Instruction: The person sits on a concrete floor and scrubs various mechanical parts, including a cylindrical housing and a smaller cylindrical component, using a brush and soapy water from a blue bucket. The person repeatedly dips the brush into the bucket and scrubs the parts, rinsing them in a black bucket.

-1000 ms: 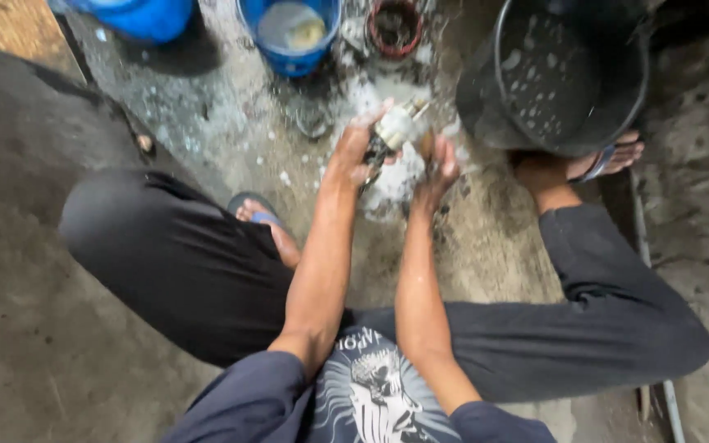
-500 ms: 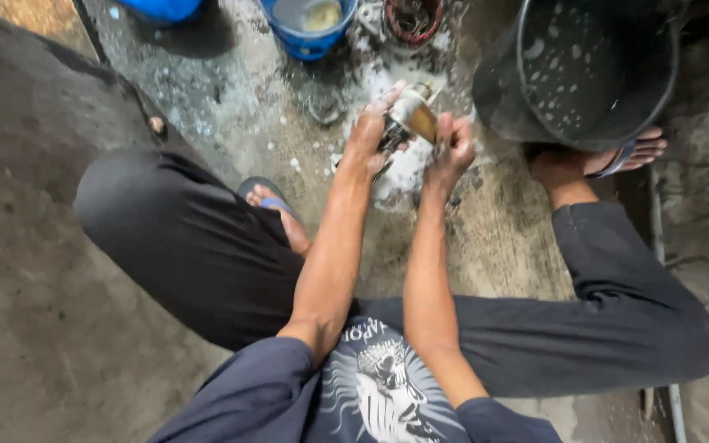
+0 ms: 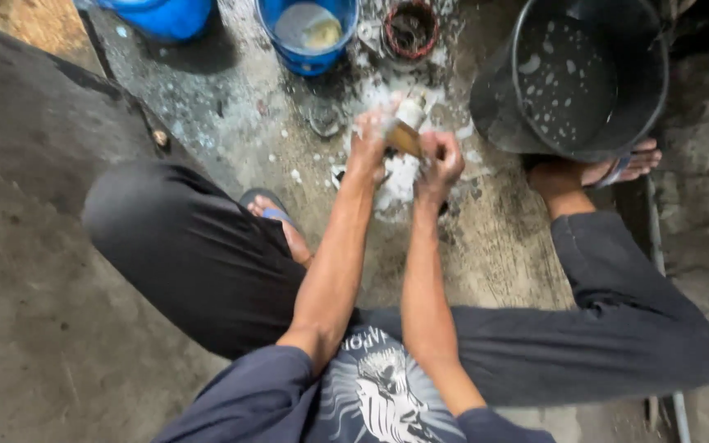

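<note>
Left hand [image 3: 368,148] and right hand [image 3: 441,157] are both gripping a soapy brown object [image 3: 406,138] over the foam-covered floor [image 3: 486,238]. Black bucket [image 3: 588,78] is holding sudsy water; blue bowl [image 3: 309,33] is holding pale liquid.

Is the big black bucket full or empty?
Not empty: the big black bucket stands upright, holding dark water with white foam patches floating on top. How deep, I cannot tell.

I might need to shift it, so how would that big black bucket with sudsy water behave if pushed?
The black bucket holds foamy water, so it is probably heavy and may slosh. It already sits tilted beside a foot, so it might tip. The wet, soapy floor could let it slide.
</note>
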